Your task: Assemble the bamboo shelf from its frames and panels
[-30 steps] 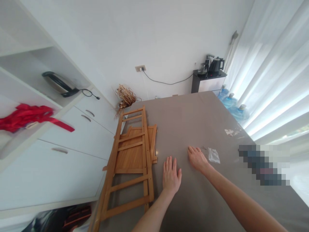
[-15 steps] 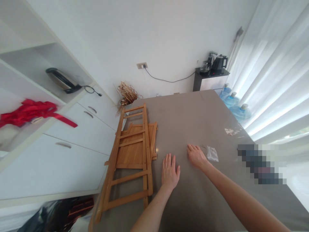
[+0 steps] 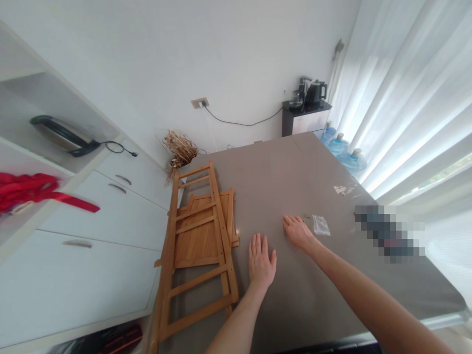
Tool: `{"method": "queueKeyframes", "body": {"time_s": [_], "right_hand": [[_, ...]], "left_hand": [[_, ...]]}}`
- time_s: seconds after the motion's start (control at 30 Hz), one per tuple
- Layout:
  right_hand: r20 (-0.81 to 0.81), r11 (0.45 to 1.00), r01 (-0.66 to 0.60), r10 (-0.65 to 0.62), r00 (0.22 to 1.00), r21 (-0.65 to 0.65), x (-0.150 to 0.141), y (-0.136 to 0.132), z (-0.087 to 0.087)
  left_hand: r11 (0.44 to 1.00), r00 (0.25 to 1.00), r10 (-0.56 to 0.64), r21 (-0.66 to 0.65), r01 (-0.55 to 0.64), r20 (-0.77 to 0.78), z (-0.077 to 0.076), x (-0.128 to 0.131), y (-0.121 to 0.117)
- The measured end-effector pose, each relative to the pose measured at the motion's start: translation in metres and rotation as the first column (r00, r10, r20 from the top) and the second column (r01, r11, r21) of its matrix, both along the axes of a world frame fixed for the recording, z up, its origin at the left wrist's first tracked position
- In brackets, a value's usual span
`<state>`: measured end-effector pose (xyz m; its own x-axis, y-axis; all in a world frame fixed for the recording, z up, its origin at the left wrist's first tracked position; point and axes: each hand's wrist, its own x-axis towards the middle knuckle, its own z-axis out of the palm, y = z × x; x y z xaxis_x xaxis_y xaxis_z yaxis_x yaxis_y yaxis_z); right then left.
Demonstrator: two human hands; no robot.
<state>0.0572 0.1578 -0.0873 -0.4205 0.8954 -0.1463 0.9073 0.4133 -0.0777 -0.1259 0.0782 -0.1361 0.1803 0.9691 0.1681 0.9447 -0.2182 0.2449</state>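
Observation:
My left hand (image 3: 261, 263) lies flat on the grey-brown table (image 3: 261, 191), palm down with its fingers stretched out and nothing in them. To its left are wooden slatted frames (image 3: 224, 246), stacked with a wooden panel (image 3: 199, 241). My right hand (image 3: 297, 231) rests palm down farther forward, fingers slightly bent and holding nothing visible. Just beyond its knuckles lie small metal pieces (image 3: 307, 216), perhaps screws, too small to make out. A small clear plastic bag (image 3: 320, 225) is to the right of this hand.
White cabinets (image 3: 99, 211) line the left side, with a kettle (image 3: 64, 135) and red cloth (image 3: 27, 191) on shelves. Dried stalks (image 3: 179, 150) stand at the far left corner. A black kettle (image 3: 316, 92) tops a small cabinet; blue water bottles (image 3: 352, 160) stand by the curtain (image 3: 398, 98).
The camera view has turned slightly to the right, so the room appears shifted left. Both hands stay resting on the table in nearly the same places.

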Motion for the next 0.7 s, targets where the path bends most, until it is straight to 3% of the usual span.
{"method": "queueKeyframes", "body": {"time_s": [0.43,0.6,0.7], "right_hand": [[0.004,0.999,0.003,-0.003,1.0,-0.04,-0.001,0.002,0.005],[0.007,0.997,0.023,-0.023,1.0,-0.069,-0.004,0.003,0.008],[-0.003,0.994,0.025,-0.025,1.0,-0.105,-0.004,0.005,0.012]], "left_hand": [[1.0,1.0,0.008,0.016,-0.007,-0.013,0.012,-0.001,0.001],[0.999,0.999,0.028,-0.02,-0.027,0.017,0.013,-0.002,0.002],[0.997,0.998,0.046,-0.058,-0.043,0.039,0.022,-0.001,0.003]]}}
